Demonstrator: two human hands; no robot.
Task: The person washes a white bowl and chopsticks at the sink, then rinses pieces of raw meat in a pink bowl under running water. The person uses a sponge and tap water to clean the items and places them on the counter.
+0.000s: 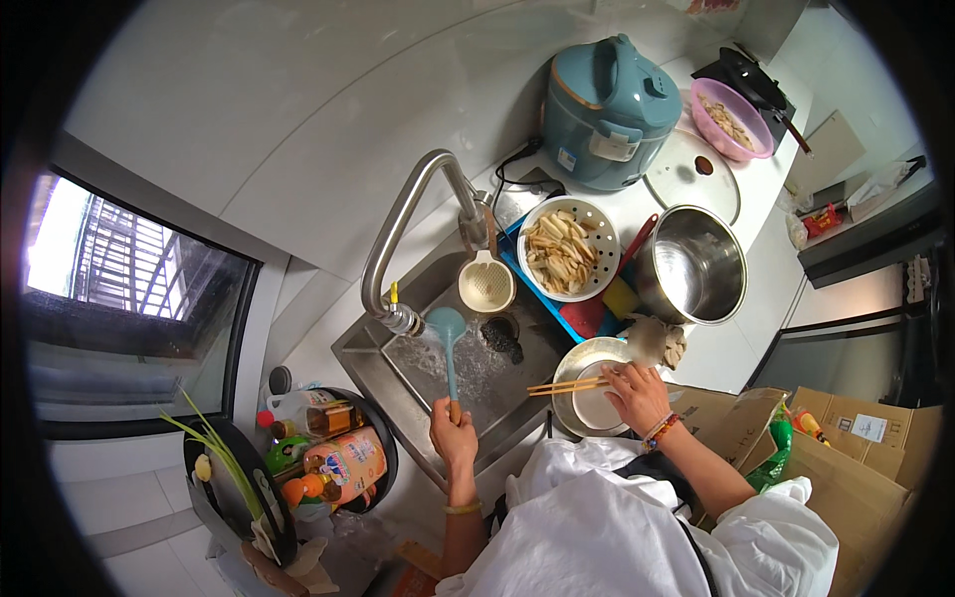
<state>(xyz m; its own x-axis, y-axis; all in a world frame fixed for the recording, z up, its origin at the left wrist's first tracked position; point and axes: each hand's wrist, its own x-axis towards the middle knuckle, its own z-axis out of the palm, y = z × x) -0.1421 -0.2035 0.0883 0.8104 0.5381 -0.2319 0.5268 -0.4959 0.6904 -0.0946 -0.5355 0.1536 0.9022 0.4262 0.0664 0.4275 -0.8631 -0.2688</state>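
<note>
My left hand [453, 439] grips the wooden handle end of a blue-green ladle [446, 322], whose bowl is under water running from the curved metal faucet [409, 216]. My right hand [636, 395] holds a pair of wooden chopsticks [568, 386] over a metal bowl [568, 418] beside the sink. Below the faucet lies the stainless steel sink [406, 425], with a cream perforated strainer [486, 283] near its back edge and dark matter around the drain [500, 333]. A white colander [606, 257] of sliced pale food stands in a blue tray [539, 289] at the sink's right.
An empty-looking steel pot [694, 265], a glass lid [675, 168], a blue-green rice cooker [612, 112] and a pink basin [731, 119] stand along the counter. A bin-like container of bottles [388, 455] is at lower left. Cardboard boxes [835, 477] are at right.
</note>
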